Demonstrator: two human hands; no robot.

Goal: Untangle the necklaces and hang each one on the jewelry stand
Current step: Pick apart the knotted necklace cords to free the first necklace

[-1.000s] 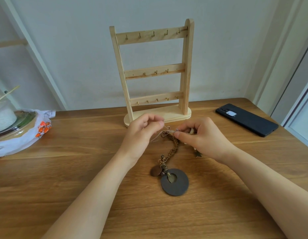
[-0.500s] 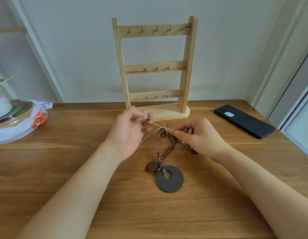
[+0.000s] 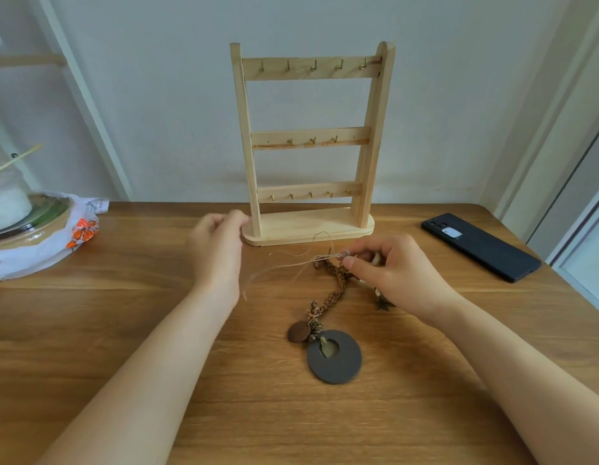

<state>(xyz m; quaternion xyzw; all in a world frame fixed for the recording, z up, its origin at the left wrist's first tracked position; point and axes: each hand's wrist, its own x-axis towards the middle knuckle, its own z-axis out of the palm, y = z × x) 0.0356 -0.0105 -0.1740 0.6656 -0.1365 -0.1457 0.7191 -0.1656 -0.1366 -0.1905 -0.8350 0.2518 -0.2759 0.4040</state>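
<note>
The tangled necklaces lie on the table in front of the wooden jewelry stand, whose hooks are bare. A brown braided cord runs down to a small brown disc and a dark grey ring pendant. My right hand pinches the knot at the cord's top between thumb and forefinger. A thin pale cord trails slack from that knot leftward, toward my left hand. That hand is blurred, with curled fingers beside the stand's base; whether it holds the thin cord is unclear. A small star charm peeks out below my right hand.
A black phone lies at the right, near the table's back edge. At the far left stands a covered dish on white paper with an orange print. The wall is right behind the stand.
My left hand has swept left, away from the knot, drawing the thin pale cord out to the left. My right hand has stayed on the knot.
</note>
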